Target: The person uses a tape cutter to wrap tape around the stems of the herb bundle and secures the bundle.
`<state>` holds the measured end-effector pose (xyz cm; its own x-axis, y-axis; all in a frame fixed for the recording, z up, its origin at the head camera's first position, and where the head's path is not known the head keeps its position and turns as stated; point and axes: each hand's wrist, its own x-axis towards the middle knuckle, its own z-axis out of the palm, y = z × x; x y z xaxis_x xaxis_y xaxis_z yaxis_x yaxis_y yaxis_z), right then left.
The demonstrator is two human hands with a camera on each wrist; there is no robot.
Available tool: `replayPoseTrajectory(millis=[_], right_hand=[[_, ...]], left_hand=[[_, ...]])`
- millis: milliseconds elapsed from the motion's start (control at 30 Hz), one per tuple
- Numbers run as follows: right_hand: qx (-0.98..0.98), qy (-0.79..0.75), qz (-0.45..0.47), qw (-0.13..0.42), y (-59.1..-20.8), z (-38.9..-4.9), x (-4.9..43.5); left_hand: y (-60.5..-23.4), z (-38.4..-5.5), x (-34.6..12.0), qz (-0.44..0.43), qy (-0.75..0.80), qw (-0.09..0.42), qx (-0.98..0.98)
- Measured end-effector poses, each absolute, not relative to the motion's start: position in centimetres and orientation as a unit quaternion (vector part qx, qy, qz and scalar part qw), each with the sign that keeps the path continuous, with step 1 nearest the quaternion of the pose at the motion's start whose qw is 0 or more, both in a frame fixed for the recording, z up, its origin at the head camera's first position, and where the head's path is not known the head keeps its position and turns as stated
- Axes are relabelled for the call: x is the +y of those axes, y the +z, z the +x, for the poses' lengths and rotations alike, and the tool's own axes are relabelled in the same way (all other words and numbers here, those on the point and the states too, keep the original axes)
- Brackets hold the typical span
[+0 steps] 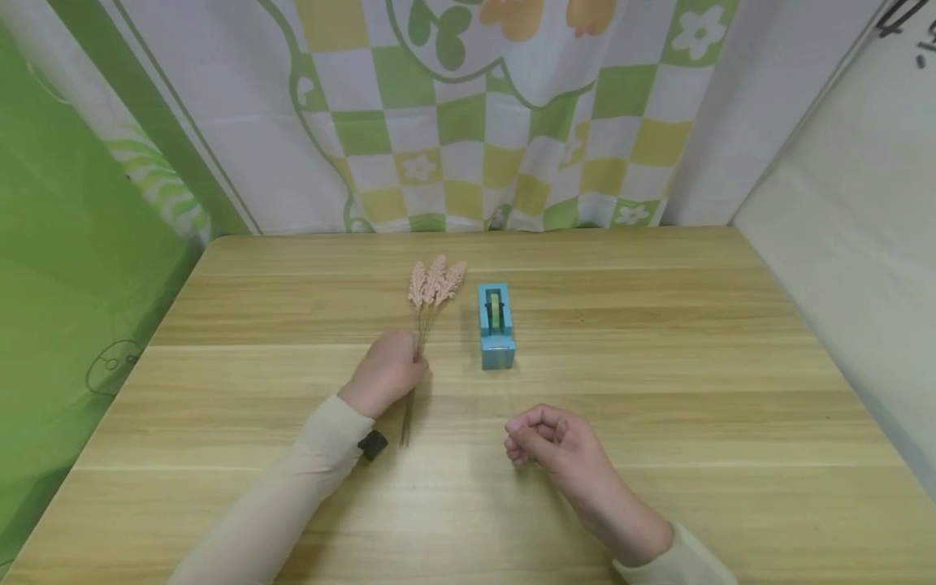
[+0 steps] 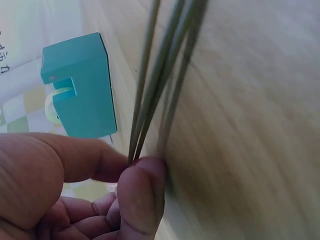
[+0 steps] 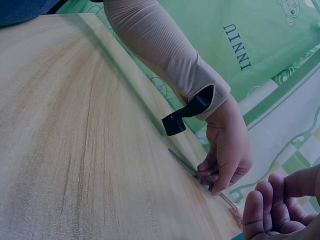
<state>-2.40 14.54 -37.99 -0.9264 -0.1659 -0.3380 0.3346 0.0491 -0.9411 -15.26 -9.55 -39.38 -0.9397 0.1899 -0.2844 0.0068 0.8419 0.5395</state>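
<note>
My left hand (image 1: 385,374) pinches the thin stems (image 2: 165,60) of a small bunch of pink artificial flowers (image 1: 437,283) between thumb and fingers. The flower heads point toward the back of the table, and the bare stem ends stick out toward me. Just right of the bunch stands a blue tape dispenser (image 1: 497,351) with a roll of tape (image 1: 495,310) in it; nobody touches it. Nearer to me on the right, my right hand (image 1: 570,459) hovers with its fingers loosely bent. In the right wrist view its fingers (image 3: 254,212) hold nothing.
The wooden table (image 1: 658,349) runs back to a checked green, yellow and white curtain (image 1: 468,122). Green cloth (image 1: 73,203) hangs at the left, and a white wall (image 1: 863,211) borders the right. A black camera mount (image 3: 187,112) sits on the left wrist.
</note>
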Motion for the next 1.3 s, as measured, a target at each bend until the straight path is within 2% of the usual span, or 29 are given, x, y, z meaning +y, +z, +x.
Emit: replayPoseTrajectory(millis=[233, 467, 900, 1300], right_hand=[[0.702, -0.686, 0.062, 0.183, -38.1, -2.4, 14.4], [0.702, -0.686, 0.062, 0.181, -38.1, -2.4, 14.4], [0.700, -0.690, 0.042, 0.181, -38.1, -2.4, 14.3], [0.704, -0.685, 0.053, 0.180, -38.1, -2.4, 14.2]], left_hand=[[-39.4, -15.1, -10.8, 0.040, 0.274, 0.122, 0.953], [-39.4, -14.7, -12.0, 0.065, 0.307, 0.009, 0.950], [-38.7, -13.5, -15.1, 0.073, 0.389, -0.122, 0.910], [-38.3, -11.4, -17.3, 0.138, 0.398, -0.190, 0.887]])
